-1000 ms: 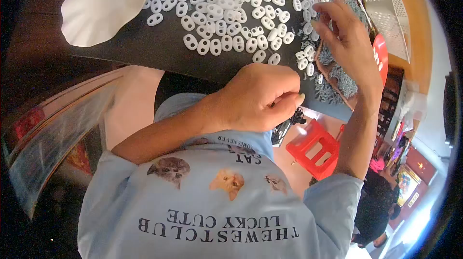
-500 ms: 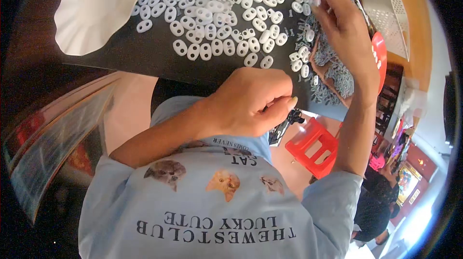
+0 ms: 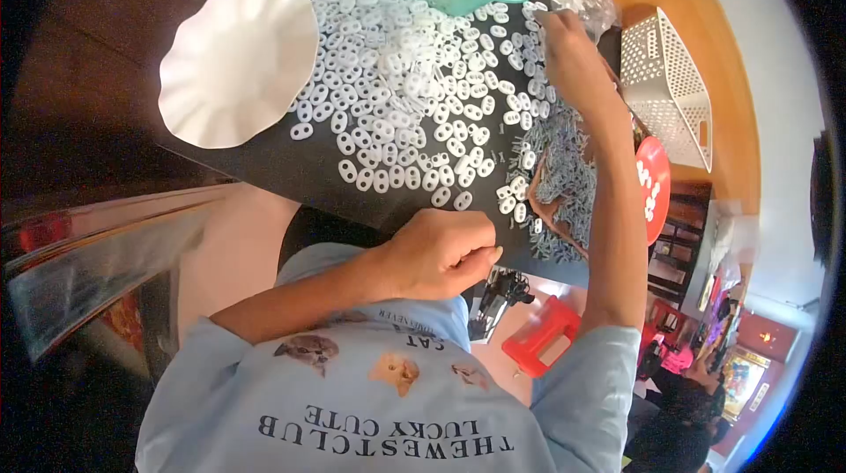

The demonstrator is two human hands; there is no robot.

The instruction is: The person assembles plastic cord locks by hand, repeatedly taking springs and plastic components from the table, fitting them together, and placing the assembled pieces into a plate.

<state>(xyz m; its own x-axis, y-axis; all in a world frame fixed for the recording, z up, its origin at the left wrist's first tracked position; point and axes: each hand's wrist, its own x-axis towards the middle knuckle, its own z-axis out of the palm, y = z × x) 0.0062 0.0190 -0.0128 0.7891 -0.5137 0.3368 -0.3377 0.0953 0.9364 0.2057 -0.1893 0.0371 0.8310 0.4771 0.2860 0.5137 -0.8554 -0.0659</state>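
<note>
Holding half-curled right hand (image 3: 573, 54) over white two-holed oval plastic pieces (image 3: 357, 89) on flat black tabletop (image 3: 289, 166) and left hand (image 3: 445, 248) fisted, can't tell either's contents; could sweep in grey branching plastic bits (image 3: 568, 156) with right forearm (image 3: 619, 208).

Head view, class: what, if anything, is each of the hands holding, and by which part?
Cannot be told: the left hand is curled shut, hiding its inside; the right hand is at the white two-holed pieces, its grip unclear.
</note>
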